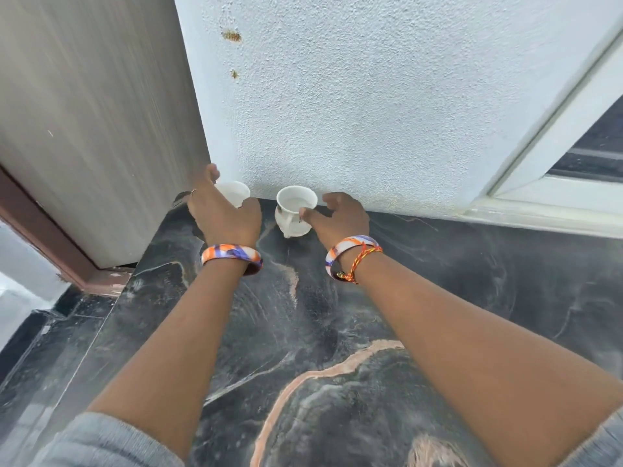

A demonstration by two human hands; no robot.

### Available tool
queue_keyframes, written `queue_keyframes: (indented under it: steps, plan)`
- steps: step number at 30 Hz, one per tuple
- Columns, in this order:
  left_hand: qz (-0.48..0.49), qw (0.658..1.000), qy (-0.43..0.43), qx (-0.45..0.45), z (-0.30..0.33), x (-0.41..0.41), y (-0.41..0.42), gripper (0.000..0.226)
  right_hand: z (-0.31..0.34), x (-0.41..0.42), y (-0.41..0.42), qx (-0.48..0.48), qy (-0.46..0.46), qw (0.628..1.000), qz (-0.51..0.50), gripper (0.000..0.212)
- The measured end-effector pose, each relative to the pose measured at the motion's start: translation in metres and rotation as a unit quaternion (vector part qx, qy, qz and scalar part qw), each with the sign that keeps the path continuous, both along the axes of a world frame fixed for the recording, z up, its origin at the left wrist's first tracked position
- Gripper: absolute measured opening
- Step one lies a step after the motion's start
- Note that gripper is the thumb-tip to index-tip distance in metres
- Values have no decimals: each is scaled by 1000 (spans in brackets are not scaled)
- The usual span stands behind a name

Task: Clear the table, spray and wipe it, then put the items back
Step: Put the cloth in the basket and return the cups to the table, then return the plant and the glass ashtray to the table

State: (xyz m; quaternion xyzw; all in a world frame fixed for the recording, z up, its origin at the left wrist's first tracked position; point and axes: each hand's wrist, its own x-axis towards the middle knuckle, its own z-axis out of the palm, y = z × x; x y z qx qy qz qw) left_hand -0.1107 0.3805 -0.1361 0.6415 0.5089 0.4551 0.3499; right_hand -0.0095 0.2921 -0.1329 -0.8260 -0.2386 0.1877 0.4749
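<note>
Two white ceramic cups stand at the far edge of the black marble table [337, 315], against the wall. My left hand [222, 214] curls around the left cup [234, 192], thumb on one side and fingers on the far side, hiding most of it. The right cup [295, 210] has its handle turned toward me. My right hand [340, 214] reaches to it from the right, thumb touching the rim, the other fingers curled loosely beside the cup. Both wrists wear orange-and-purple bangles.
A white textured wall [354, 96] rises right behind the cups. A grey wooden door [94, 112] with a brown frame stands at the left corner of the table. A white window frame [556, 183] is at the right. The table's left edge drops to a dark floor [40, 348].
</note>
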Motion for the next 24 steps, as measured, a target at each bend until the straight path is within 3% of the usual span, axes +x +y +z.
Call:
queue_keyframes:
  steps: [2, 5, 8, 14, 20, 24]
  plan:
    - [-24, 998, -44, 33, 7, 8, -29, 48, 9, 7, -21, -26, -56, 998, 17, 24]
    - [-115, 990, -76, 4, 17, 23, -74, 36, 23, 17, -57, -61, -120, 990, 37, 9]
    - [-206, 978, -28, -21, 25, 42, -119, 27, 40, 31, -106, -76, -171, 982, 41, 21]
    - [-312, 949, 33, 17, 55, 81, -212, 18, 78, 58, -216, -98, -230, 968, 38, 15]
    - [-395, 915, 71, 39, 78, 117, -349, 21, 83, 79, -366, -139, -255, 957, 14, 12]
    - [-470, 878, 77, 45, 75, 145, -463, 24, 74, 90, -479, -174, -268, 947, -33, 22]
